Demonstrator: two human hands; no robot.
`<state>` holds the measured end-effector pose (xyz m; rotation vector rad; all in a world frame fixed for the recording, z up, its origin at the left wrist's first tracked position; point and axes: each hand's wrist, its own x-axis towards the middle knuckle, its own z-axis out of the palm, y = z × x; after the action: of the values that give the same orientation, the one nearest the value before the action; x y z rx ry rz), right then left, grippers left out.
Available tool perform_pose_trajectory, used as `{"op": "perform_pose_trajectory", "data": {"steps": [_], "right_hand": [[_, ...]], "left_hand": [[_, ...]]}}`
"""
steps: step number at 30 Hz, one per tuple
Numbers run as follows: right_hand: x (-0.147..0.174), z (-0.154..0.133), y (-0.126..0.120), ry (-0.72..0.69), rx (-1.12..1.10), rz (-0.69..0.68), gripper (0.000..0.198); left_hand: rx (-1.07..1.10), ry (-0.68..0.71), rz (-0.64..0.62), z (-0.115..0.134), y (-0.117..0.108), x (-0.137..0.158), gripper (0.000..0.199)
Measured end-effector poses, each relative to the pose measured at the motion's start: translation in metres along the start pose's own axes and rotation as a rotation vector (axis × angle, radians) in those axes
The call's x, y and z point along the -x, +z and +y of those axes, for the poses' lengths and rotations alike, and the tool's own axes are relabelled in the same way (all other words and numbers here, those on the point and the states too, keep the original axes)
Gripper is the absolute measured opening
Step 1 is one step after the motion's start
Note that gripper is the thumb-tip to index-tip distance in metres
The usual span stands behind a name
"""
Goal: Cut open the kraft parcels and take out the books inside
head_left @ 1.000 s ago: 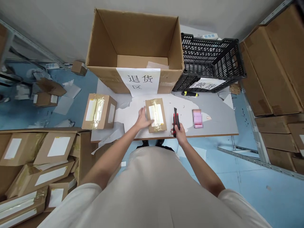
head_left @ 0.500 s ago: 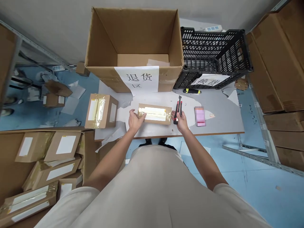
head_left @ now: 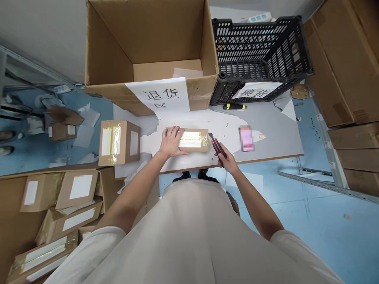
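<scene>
A small taped cardboard box (head_left: pixel 189 139) with white labels lies lengthwise on the table. My left hand (head_left: pixel 172 142) grips its left end from above, fingers over the far edge and thumb along the near side. In my right hand (head_left: pixel 227 158) is a black and red utility knife (head_left: pixel 218 148), fingers wrapped around the handle. Its blade is out and points up and left, close to the box's right end; whether it touches I cannot tell.
A large open carton (head_left: pixel 142 98) with a paper sign and a black plastic crate (head_left: pixel 263 75) stand behind. A yellow-black tool (head_left: pixel 235 106), a pink packet (head_left: pixel 246 139) and another taped box (head_left: pixel 118 142) lie around. A big carton of parcels (head_left: pixel 111 189) stands left.
My left hand has shifted from the box's left end to over its top. The knife has turned from upright to slanting left, its blade nearer the box's right end. The view has moved slightly.
</scene>
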<state>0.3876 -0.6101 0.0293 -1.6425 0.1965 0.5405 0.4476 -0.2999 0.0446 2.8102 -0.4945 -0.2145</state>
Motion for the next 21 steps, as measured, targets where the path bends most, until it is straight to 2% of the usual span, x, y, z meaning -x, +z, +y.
{"op": "perform_pose_trajectory", "data": {"steps": [5, 9, 14, 17, 21], "right_hand": [[-0.004, -0.007, 0.0, 0.023, -0.007, -0.012, 0.075], [-0.007, -0.013, -0.009, 0.023, 0.032, -0.077, 0.072], [-0.006, -0.013, -0.036, 0.064, 0.167, -0.242, 0.068], [0.001, -0.012, -0.043, 0.077, 0.183, -0.317, 0.067], [0.017, -0.01, -0.038, 0.087, 0.198, -0.284, 0.064]], "left_hand": [[0.015, 0.003, 0.013, 0.002, -0.004, -0.004, 0.113], [0.027, -0.028, 0.019, 0.003, -0.004, -0.006, 0.106], [0.039, -0.044, 0.064, 0.001, 0.002, -0.008, 0.097], [0.01, -0.026, 0.076, -0.001, 0.005, -0.008, 0.099], [0.006, 0.0, 0.106, -0.003, 0.009, -0.009, 0.105]]}}
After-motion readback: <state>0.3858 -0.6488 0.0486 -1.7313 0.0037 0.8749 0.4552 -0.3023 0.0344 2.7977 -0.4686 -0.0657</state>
